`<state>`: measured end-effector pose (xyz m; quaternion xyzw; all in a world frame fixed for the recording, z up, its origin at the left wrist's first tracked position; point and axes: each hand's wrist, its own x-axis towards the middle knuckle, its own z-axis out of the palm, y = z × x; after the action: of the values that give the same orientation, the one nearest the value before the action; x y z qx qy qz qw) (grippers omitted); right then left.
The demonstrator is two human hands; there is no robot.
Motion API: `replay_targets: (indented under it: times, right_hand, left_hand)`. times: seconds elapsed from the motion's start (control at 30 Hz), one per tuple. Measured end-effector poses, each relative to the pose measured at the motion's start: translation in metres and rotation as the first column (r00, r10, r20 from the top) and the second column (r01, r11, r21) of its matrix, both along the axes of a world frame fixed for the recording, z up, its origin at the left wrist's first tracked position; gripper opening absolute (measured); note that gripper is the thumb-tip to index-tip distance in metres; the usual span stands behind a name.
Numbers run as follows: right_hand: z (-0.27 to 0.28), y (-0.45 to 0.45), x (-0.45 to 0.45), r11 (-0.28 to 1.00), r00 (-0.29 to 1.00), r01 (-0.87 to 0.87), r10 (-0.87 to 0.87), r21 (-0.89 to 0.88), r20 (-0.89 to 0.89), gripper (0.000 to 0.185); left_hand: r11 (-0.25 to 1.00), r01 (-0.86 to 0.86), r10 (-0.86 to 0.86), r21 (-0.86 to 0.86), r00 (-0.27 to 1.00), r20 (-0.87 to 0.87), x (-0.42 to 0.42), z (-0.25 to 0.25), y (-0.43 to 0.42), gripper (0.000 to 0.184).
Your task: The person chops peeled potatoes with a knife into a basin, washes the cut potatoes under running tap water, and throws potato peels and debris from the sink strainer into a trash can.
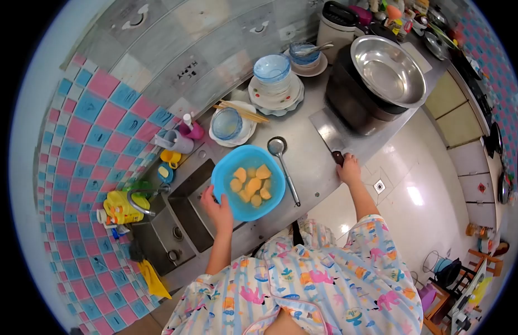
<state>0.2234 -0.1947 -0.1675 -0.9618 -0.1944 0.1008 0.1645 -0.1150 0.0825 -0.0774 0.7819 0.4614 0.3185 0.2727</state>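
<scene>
A light blue plastic basin (pixel 218 174) stands on the steel counter beside the sink, with peeled orange-yellow chunks (pixel 253 186) lying in liquid inside it. My left hand (pixel 218 211) is at the basin's left rim, thumb on the inner side and fingers outside. Farther right, a cleaver (pixel 327 131) lies flat on the counter, its broad blade pointing away from me. The fingers of my right hand (pixel 350 168) close around the end of its dark handle. Between basin and cleaver rests a metal ladle (pixel 285 167).
A double steel sink (pixel 192 206) with a faucet (pixel 141 204) lies left. Behind the basin are a glass bowl (pixel 226 124), chopsticks (pixel 245 113) and stacked dishes (pixel 275 92). A steel bowl (pixel 387 72) sits atop a dark pot (pixel 353 100). The counter edge runs along my front.
</scene>
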Motion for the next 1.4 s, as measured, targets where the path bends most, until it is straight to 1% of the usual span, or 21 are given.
replay_targets:
  times: [0.1, 0.17, 0.3, 0.4, 0.43, 0.5, 0.6, 0.63, 0.67, 0.73, 0.77, 0.83, 0.87, 0.97, 1.07, 1.13, 1.17, 1.2, 1.27, 1.37, 1.4]
  right_hand:
    - [0.008, 0.001, -0.016, 0.971, 0.993, -0.049, 0.073, 0.234, -0.096, 0.031]
    - [0.033, 0.003, -0.051, 0.941, 0.997, -0.068, 0.079, 0.332, -0.019, 0.031]
    - [0.109, 0.031, -0.140, 0.861, 0.994, -0.051, 0.094, 0.506, -0.059, 0.030]
    - [0.145, 0.072, -0.203, 0.816, 0.938, -0.037, 0.226, 0.577, -0.261, 0.032]
    - [0.154, 0.088, -0.222, 0.798, 0.916, -0.050, 0.276, 0.601, -0.290, 0.032]
    - [0.133, 0.120, -0.259, 0.626, 0.894, -0.106, 0.401, 0.773, -0.202, 0.036]
    - [0.125, 0.152, -0.278, 0.421, 0.768, -0.287, 0.637, 0.860, -0.055, 0.038]
    - [0.117, 0.160, -0.266, 0.418, 0.650, -0.285, 0.746, 0.863, -0.146, 0.039]
    - [0.107, 0.166, -0.241, 0.417, 0.509, -0.284, 0.829, 0.864, -0.233, 0.039]
    - [0.097, 0.184, -0.205, 0.595, 0.536, -0.281, 0.748, 0.753, -0.391, 0.038]
    - [0.093, 0.193, -0.194, 0.750, 0.701, -0.234, 0.571, 0.618, -0.428, 0.037]
    - [0.056, 0.218, -0.179, 0.782, 0.897, -0.343, 0.437, 0.520, -0.066, 0.037]
    - [0.037, 0.227, -0.178, 0.805, 0.926, -0.374, 0.354, 0.460, 0.132, 0.037]
    - [0.007, 0.235, -0.195, 0.750, 0.786, -0.615, 0.554, 0.244, 0.275, 0.039]
    - [-0.006, 0.230, -0.203, 0.593, 0.666, -0.745, 0.692, 0.306, 0.280, 0.033]
    - [0.022, 0.229, -0.190, 0.748, 0.768, -0.464, 0.607, 0.474, -0.207, 0.026]
    - [0.033, 0.230, -0.182, 0.820, 0.724, -0.295, 0.526, 0.490, -0.445, 0.023]
    - [0.015, 0.238, -0.173, 0.805, 0.751, -0.027, 0.408, 0.593, -0.520, 0.021]
    - [-0.048, 0.262, -0.154, 0.578, 0.687, 0.491, 0.203, 0.652, -0.697, 0.022]
    - [-0.050, 0.281, -0.152, 0.498, 0.713, 0.595, 0.036, 0.631, -0.700, 0.026]
    - [-0.053, 0.286, -0.156, 0.569, 0.839, 0.475, -0.063, 0.671, -0.540, 0.026]
  left_hand:
    - [0.949, 0.152, -0.067, -0.276, 0.954, 0.293, 0.000, 0.004, 0.003, 0.034]
    - [0.861, 0.311, -0.133, -0.403, 0.901, 0.413, -0.002, 0.021, -0.001, 0.028]
    - [0.577, 0.513, -0.276, -0.635, 0.855, 0.440, -0.013, 0.047, -0.015, 0.029]
    - [0.417, 0.545, -0.197, -0.727, 0.835, 0.513, -0.016, 0.064, -0.034, 0.030]
    - [0.426, 0.563, -0.156, -0.708, 0.817, 0.555, -0.014, 0.064, -0.041, 0.031]
    - [0.451, 0.595, -0.080, -0.665, 0.769, 0.634, -0.013, 0.064, -0.051, 0.033]
    - [0.705, 0.380, -0.028, -0.599, 0.859, 0.511, -0.028, 0.042, -0.032, 0.026]
    - [0.761, 0.282, 0.019, -0.584, 0.890, 0.455, -0.035, 0.038, -0.022, 0.023]
    - [0.733, 0.247, 0.131, -0.633, 0.862, 0.489, -0.043, 0.038, -0.012, 0.018]
    - [0.661, 0.220, 0.180, -0.717, 0.882, 0.436, -0.061, 0.054, -0.004, 0.020]
    - [0.621, 0.205, 0.202, -0.756, 0.891, 0.407, -0.070, 0.059, -0.003, 0.021]
    - [0.632, 0.255, 0.109, -0.732, 0.906, 0.409, -0.080, 0.057, -0.001, 0.022]
    - [0.623, 0.279, 0.094, -0.731, 0.901, 0.424, -0.082, 0.058, -0.002, 0.023]
    - [0.625, 0.328, 0.054, -0.709, 0.887, 0.458, -0.081, 0.058, -0.005, 0.018]
    - [0.625, 0.335, 0.009, -0.705, 0.900, 0.436, -0.077, 0.055, -0.004, 0.018]
    - [0.619, 0.338, 0.023, -0.709, 0.894, 0.447, -0.074, 0.051, -0.003, 0.017]
    - [0.616, 0.339, 0.031, -0.711, 0.891, 0.452, -0.073, 0.049, -0.004, 0.017]
    - [0.612, 0.336, 0.018, -0.716, 0.899, 0.437, -0.072, 0.048, -0.006, 0.017]
    - [0.610, 0.325, -0.007, -0.723, 0.914, 0.405, -0.070, 0.048, -0.007, 0.017]
    - [0.608, 0.307, -0.017, -0.732, 0.927, 0.375, -0.071, 0.047, -0.013, 0.018]
    - [0.604, 0.303, -0.016, -0.737, 0.929, 0.369, -0.072, 0.046, -0.014, 0.020]
